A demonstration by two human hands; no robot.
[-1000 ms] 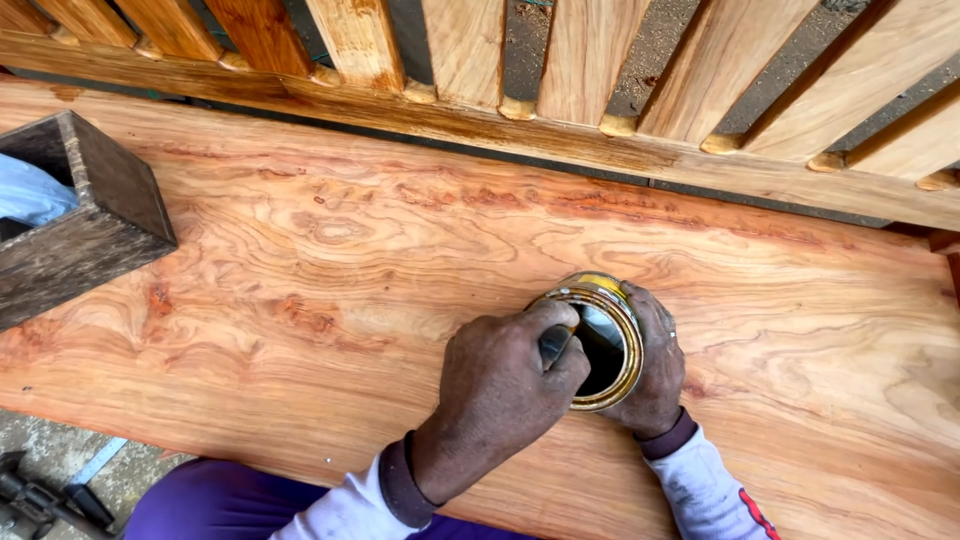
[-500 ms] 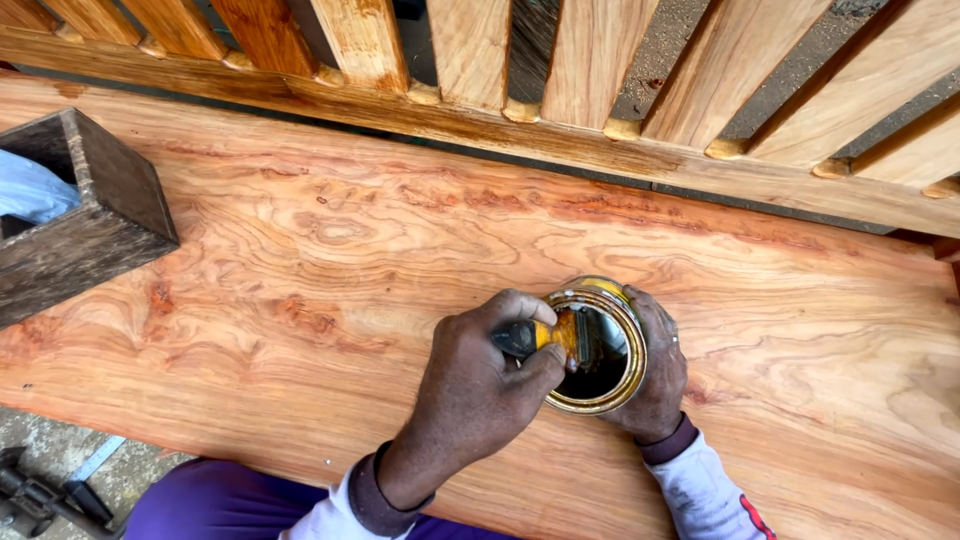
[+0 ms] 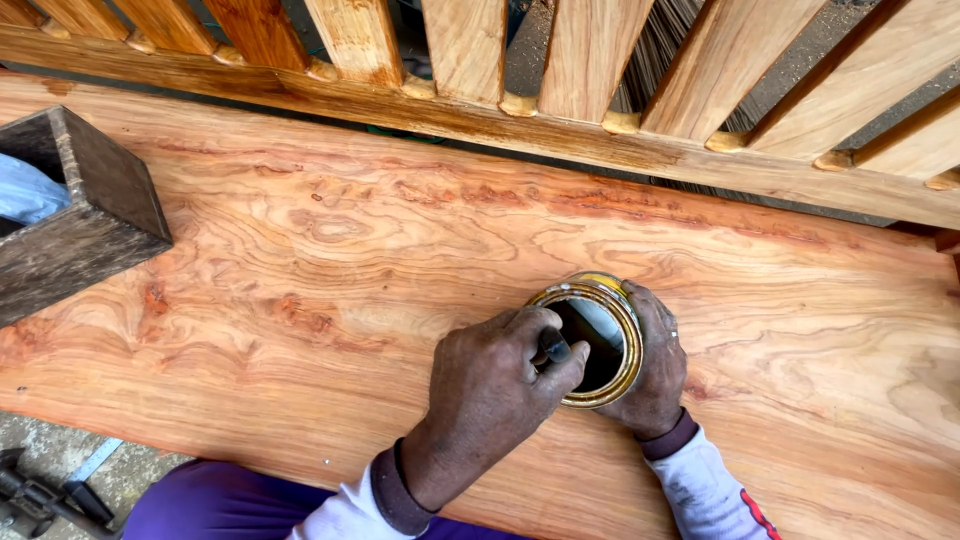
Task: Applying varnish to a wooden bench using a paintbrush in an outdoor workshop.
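An open round tin [image 3: 622, 300] with a yellow-gold rim stands on the broad reddish wooden seat board [image 3: 330, 260]. My right hand [image 3: 657, 372] wraps around the tin's right side and steadies it. Over the tin's left rim, my left hand [image 3: 492, 392] is closed on a small dark tool handle [image 3: 553, 348] whose tip reaches down into the tin. The tin's inside is dark with a pale patch; I cannot see its contents clearly.
A slatted wooden backrest [image 3: 560, 130] runs along the far edge of the board. A dark wooden box [image 3: 95, 215] holding something pale blue sits at the left. Grey ground with dark tools [image 3: 45, 495] shows at the bottom left.
My left hand has shifted over the tin's rim and turned the tool; a yellow part seen half a second ago is hidden now. My right hand and the tin stay put.
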